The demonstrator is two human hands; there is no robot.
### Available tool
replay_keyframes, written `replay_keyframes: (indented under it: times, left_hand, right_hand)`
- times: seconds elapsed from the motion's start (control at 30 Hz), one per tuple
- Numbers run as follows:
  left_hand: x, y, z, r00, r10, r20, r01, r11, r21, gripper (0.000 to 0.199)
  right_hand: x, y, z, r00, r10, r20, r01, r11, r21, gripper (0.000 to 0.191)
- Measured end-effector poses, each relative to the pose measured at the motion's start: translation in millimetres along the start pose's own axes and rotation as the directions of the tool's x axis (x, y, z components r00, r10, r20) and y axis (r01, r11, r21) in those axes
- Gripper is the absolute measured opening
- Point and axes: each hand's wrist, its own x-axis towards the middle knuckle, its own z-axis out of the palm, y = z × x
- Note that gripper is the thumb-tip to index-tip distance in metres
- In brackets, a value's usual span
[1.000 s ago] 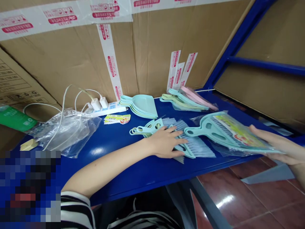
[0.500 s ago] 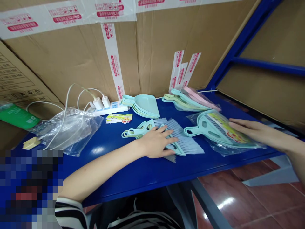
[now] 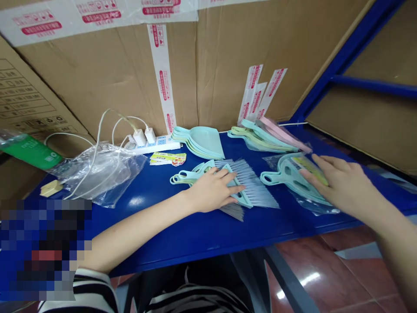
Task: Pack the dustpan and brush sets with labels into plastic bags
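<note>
Okay, left hand [image 3: 211,190] lying open on teal brush [image 3: 257,187] at twelve o'clock, right hand [image 3: 342,184] spreading flat on bagged dustpan [image 3: 286,171] at two; slick bag sliding off table edge [image 3: 202,248] if I'm pushing hard.

Dustpans [image 3: 199,141] roughly behind brushes [image 3: 252,191]

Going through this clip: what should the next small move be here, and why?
Probably the right hand should close on the bagged teal hand brush beneath it: its fingers are spread open over the bag, not gripping, while the left hand already rests flat on the loose teal brushes.
</note>
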Motion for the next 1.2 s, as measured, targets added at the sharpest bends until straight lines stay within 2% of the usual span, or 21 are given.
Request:
replay_keyframes:
  times: [0.07,0.23,0.33,0.4,0.5,0.57,0.63,0.7,0.8,0.93,1.03,1.2]
  left_hand:
    - [-6,1,-1.3,1.000,0.003,-0.008,-0.002,0.999,0.033,0.043]
    - [-35,1,-7.7,0.994,-0.021,-0.108,0.029,0.997,0.075,0.034]
    - [-59,-4,-12.1,0.988,-0.082,-0.130,0.094,0.992,0.085,0.024]
    - [-77,-10,-13.0,0.980,-0.116,-0.162,0.133,0.986,0.098,0.026]
    - [-104,-22,-9.0,0.957,-0.183,-0.227,0.214,0.969,0.122,0.035]
    - [-118,-29,-3.1,0.939,-0.254,-0.232,0.284,0.953,0.106,0.039]
    - [-127,-34,4.2,0.922,-0.350,-0.166,0.363,0.930,0.056,0.040]
    - [-131,-35,10.7,0.903,-0.428,-0.032,0.428,0.904,-0.001,0.037]
    - [-131,-34,15.8,0.878,-0.467,0.101,0.473,0.880,-0.041,0.031]
    - [-128,-31,14.3,0.867,-0.479,0.137,0.490,0.869,-0.064,0.026]
    - [-128,-30,12.8,0.856,-0.491,0.159,0.508,0.858,-0.083,0.025]
    - [-128,-33,8.7,0.848,-0.494,0.194,0.520,0.846,-0.118,0.025]
  right_hand:
    - [3,-26,-3,0.999,-0.028,-0.024,0.028,0.999,-0.022,0.065]
    - [16,-95,-10,0.964,-0.177,-0.197,0.168,0.984,-0.060,0.054]
    - [24,-120,0,0.936,-0.255,-0.243,0.272,0.962,0.035,0.047]
    - [27,-128,10,0.903,-0.349,-0.251,0.385,0.916,0.111,0.046]
    - [28,-134,23,0.842,-0.510,-0.176,0.539,0.812,0.224,0.045]
    - [26,-135,29,0.822,-0.557,-0.116,0.566,0.778,0.274,0.044]
    - [23,-135,32,0.826,-0.558,-0.085,0.556,0.777,0.295,0.044]
    - [21,-134,32,0.825,-0.560,-0.075,0.553,0.774,0.308,0.047]
    - [17,-134,32,0.813,-0.576,-0.082,0.569,0.759,0.316,0.052]
    - [14,-133,30,0.836,-0.539,-0.100,0.539,0.773,0.334,0.050]
    - [15,-132,27,0.855,-0.506,-0.111,0.506,0.770,0.388,0.037]
    - [17,-132,25,0.857,-0.502,-0.117,0.494,0.735,0.464,0.017]
